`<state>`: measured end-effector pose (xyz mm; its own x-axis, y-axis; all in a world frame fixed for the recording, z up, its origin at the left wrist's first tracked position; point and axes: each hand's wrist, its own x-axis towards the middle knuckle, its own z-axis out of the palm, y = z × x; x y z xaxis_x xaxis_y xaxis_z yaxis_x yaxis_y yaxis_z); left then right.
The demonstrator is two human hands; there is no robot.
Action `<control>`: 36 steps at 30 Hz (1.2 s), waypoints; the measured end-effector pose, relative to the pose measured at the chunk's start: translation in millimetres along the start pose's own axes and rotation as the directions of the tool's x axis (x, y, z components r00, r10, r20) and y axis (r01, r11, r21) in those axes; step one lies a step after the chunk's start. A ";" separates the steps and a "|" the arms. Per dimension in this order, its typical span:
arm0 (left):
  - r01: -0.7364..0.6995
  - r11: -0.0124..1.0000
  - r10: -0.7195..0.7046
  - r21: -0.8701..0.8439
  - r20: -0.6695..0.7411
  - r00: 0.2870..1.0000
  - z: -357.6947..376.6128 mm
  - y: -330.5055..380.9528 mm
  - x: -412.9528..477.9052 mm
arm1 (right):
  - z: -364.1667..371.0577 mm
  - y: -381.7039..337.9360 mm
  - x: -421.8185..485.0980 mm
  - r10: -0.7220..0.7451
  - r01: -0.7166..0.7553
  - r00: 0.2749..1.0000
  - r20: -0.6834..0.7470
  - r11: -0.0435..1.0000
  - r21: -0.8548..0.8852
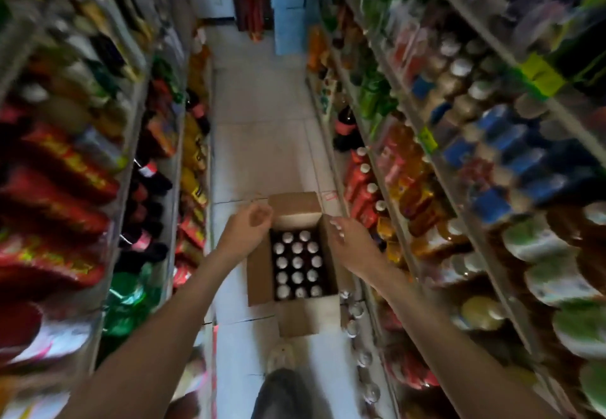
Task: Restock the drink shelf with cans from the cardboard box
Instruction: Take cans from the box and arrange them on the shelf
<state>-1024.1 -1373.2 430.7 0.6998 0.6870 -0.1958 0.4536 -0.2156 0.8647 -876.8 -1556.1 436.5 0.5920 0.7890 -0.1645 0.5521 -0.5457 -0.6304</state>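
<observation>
An open cardboard box (257, 279) stands on the tiled aisle floor, flaps spread outward. Several dark cans (297, 263) with silver tops fill it in neat rows. My left hand (247, 230) hovers over the box's left flap, fingers loosely curled, holding nothing. Above the right flap is my right hand (349, 238), fingers apart and empty. A row of similar cans (355, 327) lines the bottom shelf on the right, just beside the box.
Tall shelves (485, 248) packed with bottles, cans and packets flank a narrow aisle on both sides. Large cola bottles (346, 127) stand low on the right. A blue pillar (290, 5) rises at the aisle's far end. My knee (282, 392) shows at the bottom.
</observation>
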 end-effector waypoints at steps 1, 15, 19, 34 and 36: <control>0.013 0.999 -0.012 0.037 -0.018 1.000 0.8 -21.0 11.9 | 20.0 13.6 14.2 0.040 -0.041 0.998 0.058 0.999 0.024; 0.009 0.991 0.023 0.136 -0.226 0.974 96.5 -274.9 180.4 | 368.4 241.5 152.3 0.143 -0.066 0.694 0.706 0.989 -0.136; 0.032 0.996 -0.009 0.087 -0.253 0.968 130.1 -336.2 190.2 | 436.0 253.8 165.5 0.138 0.070 0.612 0.779 0.971 -0.227; -0.086 0.860 -0.214 0.502 0.509 0.834 207.6 -385.1 190.0 | 379.1 293.7 208.6 0.242 -0.697 0.683 0.689 0.497 0.517; -0.085 0.874 -0.192 0.479 0.501 0.844 221.5 -369.1 185.3 | 357.5 283.2 211.3 0.229 -0.700 0.697 0.680 0.422 0.576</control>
<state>-939.6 -1320.0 -27.2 0.7798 0.2731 -0.5633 0.6008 -0.5791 0.5511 -805.3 -1443.0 -48.0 0.1397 0.6169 -0.7745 -0.5192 -0.6204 -0.5878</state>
